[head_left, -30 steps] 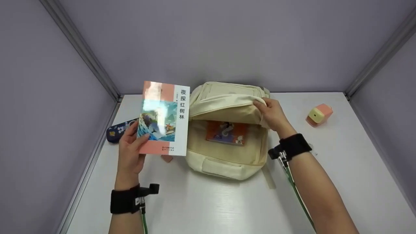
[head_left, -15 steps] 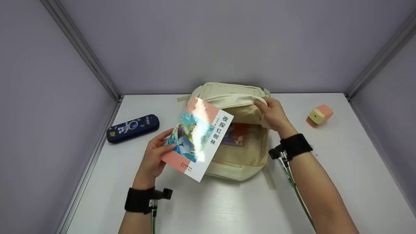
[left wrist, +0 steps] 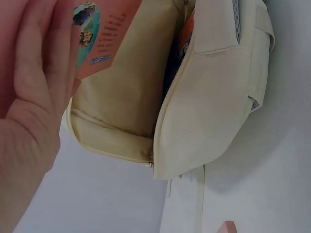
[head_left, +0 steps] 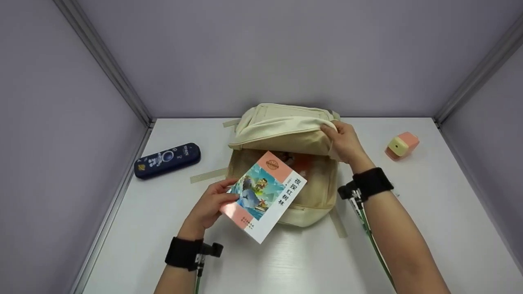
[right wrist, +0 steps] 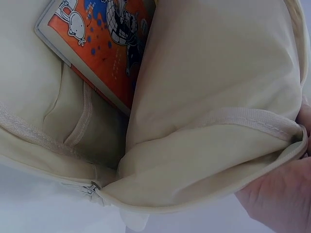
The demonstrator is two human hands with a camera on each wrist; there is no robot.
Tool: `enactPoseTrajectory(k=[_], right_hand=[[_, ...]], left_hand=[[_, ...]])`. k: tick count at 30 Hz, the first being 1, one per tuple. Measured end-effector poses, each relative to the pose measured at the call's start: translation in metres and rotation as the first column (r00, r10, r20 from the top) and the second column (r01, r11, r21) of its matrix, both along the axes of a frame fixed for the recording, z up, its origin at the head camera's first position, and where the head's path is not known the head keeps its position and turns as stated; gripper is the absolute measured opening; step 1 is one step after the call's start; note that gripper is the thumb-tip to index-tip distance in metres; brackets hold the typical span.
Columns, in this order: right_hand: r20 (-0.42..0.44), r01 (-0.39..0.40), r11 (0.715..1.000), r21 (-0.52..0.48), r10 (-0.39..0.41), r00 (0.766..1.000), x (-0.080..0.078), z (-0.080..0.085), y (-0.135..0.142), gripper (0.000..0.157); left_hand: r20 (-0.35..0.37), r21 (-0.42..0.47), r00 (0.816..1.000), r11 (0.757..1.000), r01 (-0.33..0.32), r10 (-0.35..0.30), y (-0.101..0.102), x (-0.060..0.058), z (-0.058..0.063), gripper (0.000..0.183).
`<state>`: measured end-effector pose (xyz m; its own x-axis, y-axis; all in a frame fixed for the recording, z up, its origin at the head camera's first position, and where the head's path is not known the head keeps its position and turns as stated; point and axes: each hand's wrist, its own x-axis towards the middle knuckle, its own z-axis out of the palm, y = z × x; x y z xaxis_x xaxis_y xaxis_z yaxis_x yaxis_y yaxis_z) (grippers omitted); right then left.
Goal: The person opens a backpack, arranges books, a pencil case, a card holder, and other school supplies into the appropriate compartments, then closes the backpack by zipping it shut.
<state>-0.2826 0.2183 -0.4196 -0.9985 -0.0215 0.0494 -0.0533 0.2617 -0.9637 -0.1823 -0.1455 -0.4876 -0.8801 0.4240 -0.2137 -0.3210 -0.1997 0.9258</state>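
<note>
A cream backpack lies on the table with its main flap lifted. My right hand pinches the flap's edge at the right side; in the right wrist view part of that hand shows at the lining's rim. My left hand grips a pink and white book by its lower left corner, thumb on the cover. The book is tilted and overlaps the bag's opening in the head view. Inside the bag lies an orange book, partly covered by the held book in the head view.
A dark blue pencil case lies on the left of the table. On the right stands a pink and yellow pencil sharpener. Straps of the bag stick out on the table. Grey walls enclose the back and sides.
My left hand has carried the book rightward and down to over the bag's opening, turning it clockwise. The pencil case has come into full view. My right hand keeps holding the flap.
</note>
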Motion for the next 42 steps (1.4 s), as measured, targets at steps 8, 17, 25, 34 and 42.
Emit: enactPoseTrajectory(k=[8,17,25,34,42], right_hand=[[0.003,-0.007,1.000,-0.030,0.007,1.000,0.001,-0.004,-0.001,0.027],[-0.002,-0.004,1.000,-0.012,0.004,1.000,-0.004,-0.013,0.002,0.027],[-0.011,0.017,1.000,-0.012,-0.017,1.000,-0.015,-0.027,0.007,0.029],[-0.020,-0.007,1.000,-0.021,0.006,1.000,0.003,-0.005,-0.001,0.028],[-0.008,-0.008,0.999,-0.041,0.007,1.000,0.002,-0.007,0.000,0.028]], left_hand=[[0.108,-0.170,0.978,0.973,-0.159,0.179,0.022,-0.015,-0.014,0.050],[0.034,-0.305,0.987,0.942,-0.138,0.156,0.051,-0.026,-0.032,0.051],[-0.153,-0.563,0.978,0.801,-0.205,0.143,0.067,-0.030,-0.034,0.045],[-0.232,-0.639,0.973,0.755,-0.148,-0.005,0.070,-0.030,-0.034,0.034],[-0.103,-0.483,0.993,0.870,-0.101,0.058,0.068,-0.025,-0.023,0.041]])
